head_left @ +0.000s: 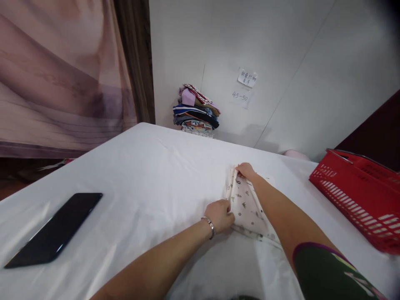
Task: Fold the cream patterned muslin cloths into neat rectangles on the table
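Note:
A white cloth with small printed motifs [245, 204] lies partly folded on the white-covered table [150, 166]. Its left edge shows several layers, raised a little. My left hand [219, 214], with a silver bracelet at the wrist, pinches the near end of that edge. At the far end, my right hand [246, 171] grips the same edge between thumb and fingers. My right forearm crosses over the cloth and hides part of its right side. What kind of garment or linen it is, I cannot tell.
A dark flat tablet-like slab [56, 231] lies on the table at left. A red plastic basket [353, 196] stands at right. Beyond the far edge, a stack of folded clothes [196, 110] sits by the wall below paper notes [246, 78]. A pink curtain [62, 75] hangs at left.

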### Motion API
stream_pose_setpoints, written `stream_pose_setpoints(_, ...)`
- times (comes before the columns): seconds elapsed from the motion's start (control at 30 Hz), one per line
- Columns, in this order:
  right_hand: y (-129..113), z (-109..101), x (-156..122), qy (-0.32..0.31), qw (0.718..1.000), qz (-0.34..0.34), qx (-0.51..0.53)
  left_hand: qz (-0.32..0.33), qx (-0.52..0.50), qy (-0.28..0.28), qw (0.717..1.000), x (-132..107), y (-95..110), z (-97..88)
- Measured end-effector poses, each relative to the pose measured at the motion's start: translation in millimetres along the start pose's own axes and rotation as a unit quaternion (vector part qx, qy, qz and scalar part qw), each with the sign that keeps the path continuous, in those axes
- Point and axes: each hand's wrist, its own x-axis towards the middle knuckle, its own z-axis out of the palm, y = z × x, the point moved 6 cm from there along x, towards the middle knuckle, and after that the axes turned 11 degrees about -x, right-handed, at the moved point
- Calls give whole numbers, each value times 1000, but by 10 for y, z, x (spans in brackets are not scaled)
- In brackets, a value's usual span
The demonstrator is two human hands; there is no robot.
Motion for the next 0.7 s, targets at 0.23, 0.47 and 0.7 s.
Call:
stream_pose_setpoints(0.23,-8,-94,-117,20,999,-41,10,-2,4,0,1000,0,10,-13)
stream_pose_setpoints(0.47,-40,-15,-416,109,975,-188,-51,-24,9,8,1000,27,-6,-13)
stream_pose_setpoints(0.7,-60,42,-497,122,956,-242,-112,-44,8,3,999,23,-30,-24)
